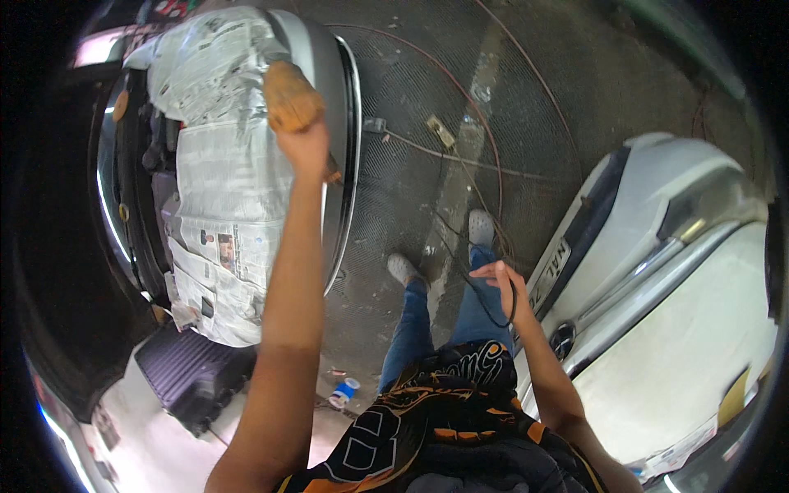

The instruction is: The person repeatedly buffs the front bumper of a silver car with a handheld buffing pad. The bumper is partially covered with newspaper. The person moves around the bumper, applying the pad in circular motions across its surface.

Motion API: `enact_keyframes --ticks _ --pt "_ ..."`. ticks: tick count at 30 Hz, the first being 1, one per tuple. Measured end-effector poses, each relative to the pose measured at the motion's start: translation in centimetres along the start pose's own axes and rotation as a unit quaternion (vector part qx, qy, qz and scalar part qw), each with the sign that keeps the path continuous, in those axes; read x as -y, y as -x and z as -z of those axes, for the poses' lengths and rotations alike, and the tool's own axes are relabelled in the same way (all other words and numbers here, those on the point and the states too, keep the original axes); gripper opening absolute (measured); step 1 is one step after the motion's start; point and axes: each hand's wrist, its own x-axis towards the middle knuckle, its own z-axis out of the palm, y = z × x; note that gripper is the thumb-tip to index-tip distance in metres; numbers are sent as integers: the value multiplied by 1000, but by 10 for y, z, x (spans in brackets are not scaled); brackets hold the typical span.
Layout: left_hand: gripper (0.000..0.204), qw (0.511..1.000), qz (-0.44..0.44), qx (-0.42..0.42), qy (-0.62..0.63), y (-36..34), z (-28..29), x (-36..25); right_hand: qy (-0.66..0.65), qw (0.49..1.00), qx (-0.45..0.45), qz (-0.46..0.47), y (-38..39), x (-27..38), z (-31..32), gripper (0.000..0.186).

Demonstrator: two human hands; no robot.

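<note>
Grasping a bulky orange-tan power tool (292, 99) in the left grip (304, 149), over white printed newspaper sheets (228, 168) beside a curved silver car bumper (311, 41). Holding the right grip (505, 286) unclenched, with a thin black cord (514, 307) looped across it.

Orange power tool (292, 97), over newspaper (226, 177), dark cord (515, 306), looped

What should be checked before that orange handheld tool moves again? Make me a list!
1. Orange handheld tool gripped: ok, in the left hand.
2. Tool's power on or off: cannot tell.
3. Gray-and-white printed newspaper spread over the silver car body: ok.
4. Thin black cord free of snags: cannot tell; it loops by the right hand.
5. Floor clear of cords: not ok; a thin reddish cord crosses it.
</note>
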Motion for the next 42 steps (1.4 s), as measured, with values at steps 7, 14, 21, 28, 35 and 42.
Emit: enact_keyframes --ticks 7,14,21,28,35,42 --pt "33 973 17 178 -146 71 -21 33 -112 973 3 -201 24 -84 7 77" --pt "24 842 359 338 -218 245 27 89 -700 691 145 -110 38 -140 15 72" --pt "14 932 311 158 98 187 -72 112 -417 848 274 -177 39 -122 28 87" --pt "17 960 267 76 25 216 -60 164 -266 902 278 -198 6 -79 56 95" --pt "28 877 480 8 -25 324 14 176 -189 948 25 -255 24 -92 43 81" --pt "12 964 251 63 53 211 -104 179 1 964 -40 -264 37 -141 36 81"
